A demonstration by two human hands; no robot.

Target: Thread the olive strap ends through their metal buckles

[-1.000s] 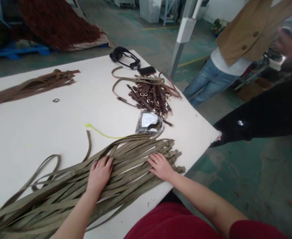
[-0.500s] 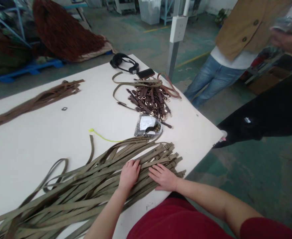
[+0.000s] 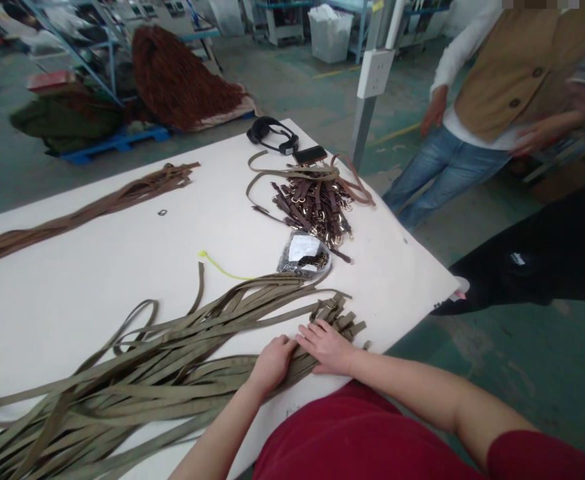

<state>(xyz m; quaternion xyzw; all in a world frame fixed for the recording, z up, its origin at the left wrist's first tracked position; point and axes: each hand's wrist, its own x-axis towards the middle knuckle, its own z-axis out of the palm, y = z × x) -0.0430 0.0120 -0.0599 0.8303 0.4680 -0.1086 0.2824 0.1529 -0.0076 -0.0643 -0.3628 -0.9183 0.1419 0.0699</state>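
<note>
Olive-green webbing straps (image 3: 172, 380) lie in a long, loose heap along the table's near side. Their ends, some with metal buckles (image 3: 330, 303), are bunched at the right. My left hand (image 3: 273, 363) is closed around part of the bundle, its fingertips hidden beneath and behind the straps. Just to its right, my right hand (image 3: 330, 348) spans the same bundle near the buckled ends, fingers over the top and thumb on the near side. The two hands almost touch.
Beyond the straps are a bag of metal parts (image 3: 305, 255), dark brown buckled straps (image 3: 317, 207), a phone (image 3: 310, 155) and a black headset (image 3: 272, 137). Brown straps (image 3: 82, 213) lie at left. A person in a tan vest (image 3: 512, 87) stands past the table's right edge.
The near straps have been drawn together into a tighter bunch under my hands. White table now shows between them and the farther straps. The camera view has shifted left.
</note>
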